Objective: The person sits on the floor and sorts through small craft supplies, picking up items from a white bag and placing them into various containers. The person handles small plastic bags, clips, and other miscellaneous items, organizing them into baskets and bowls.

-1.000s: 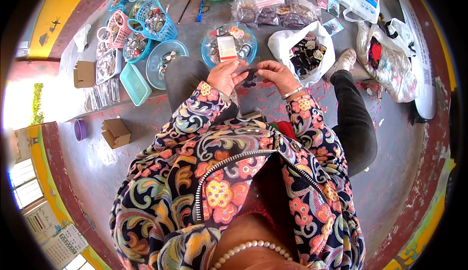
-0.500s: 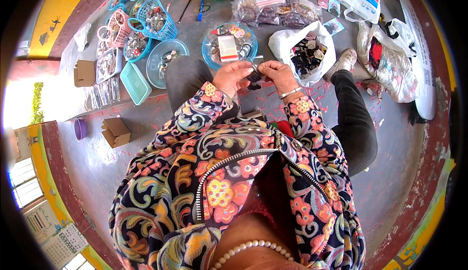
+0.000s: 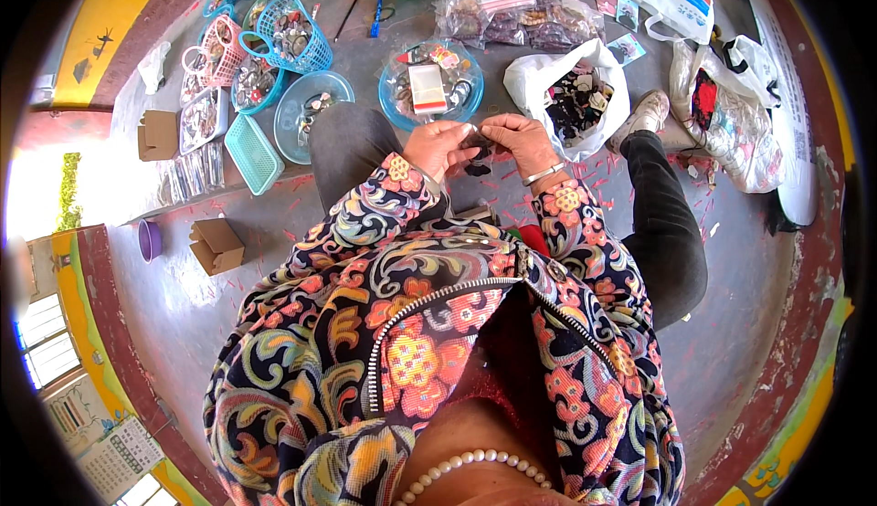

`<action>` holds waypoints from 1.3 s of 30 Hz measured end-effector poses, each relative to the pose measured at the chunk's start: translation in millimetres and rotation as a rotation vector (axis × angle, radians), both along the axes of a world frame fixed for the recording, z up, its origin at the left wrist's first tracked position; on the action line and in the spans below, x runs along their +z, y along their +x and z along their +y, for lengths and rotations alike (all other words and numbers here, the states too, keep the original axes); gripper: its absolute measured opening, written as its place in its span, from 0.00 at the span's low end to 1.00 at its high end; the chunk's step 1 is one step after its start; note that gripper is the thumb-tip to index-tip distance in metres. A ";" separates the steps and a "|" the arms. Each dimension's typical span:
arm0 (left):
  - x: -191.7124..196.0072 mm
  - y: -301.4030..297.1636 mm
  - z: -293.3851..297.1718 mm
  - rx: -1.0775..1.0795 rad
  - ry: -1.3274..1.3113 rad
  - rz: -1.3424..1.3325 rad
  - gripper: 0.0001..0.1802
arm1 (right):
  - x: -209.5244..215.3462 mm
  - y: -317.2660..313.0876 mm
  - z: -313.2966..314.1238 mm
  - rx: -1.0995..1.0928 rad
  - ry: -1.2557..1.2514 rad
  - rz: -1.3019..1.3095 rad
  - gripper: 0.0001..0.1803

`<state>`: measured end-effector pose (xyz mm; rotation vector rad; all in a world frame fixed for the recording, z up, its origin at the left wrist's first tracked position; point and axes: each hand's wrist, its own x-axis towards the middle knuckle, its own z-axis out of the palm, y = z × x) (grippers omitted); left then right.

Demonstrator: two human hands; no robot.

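My left hand [image 3: 434,147] and my right hand [image 3: 521,142] meet in front of my lap, fingertips pinched together. Between them is a small dark item [image 3: 478,152], dangling slightly below the fingers; it is too small and dark to name. Just beyond the hands stands a blue basin [image 3: 385,104] with small packaged items. A stack of clear bags with a red edge [image 3: 427,90] lies on top of those items. Right of the basin, an open white plastic bag [image 3: 521,77] holds many small black and white pieces.
Farther left are a blue basket [image 3: 315,52], a pink basket [image 3: 222,66], an empty teal tray [image 3: 253,156] and a clear blue basin [image 3: 345,88]. Filled clear bags [image 3: 557,22] lie at the back. A cardboard box [image 3: 217,247] and purple cup [image 3: 150,242] stand on the floor.
My fingertips have shifted slightly around the small dark item, and the clear, upright piece above them no longer shows. Everything around stays in place.
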<state>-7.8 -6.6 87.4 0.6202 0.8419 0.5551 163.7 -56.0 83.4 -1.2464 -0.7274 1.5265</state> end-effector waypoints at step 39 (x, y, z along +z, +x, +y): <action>6.7 -1.9 1.5 0.052 -0.015 -0.064 0.12 | -4.9 2.8 -0.2 0.024 0.239 -0.158 0.08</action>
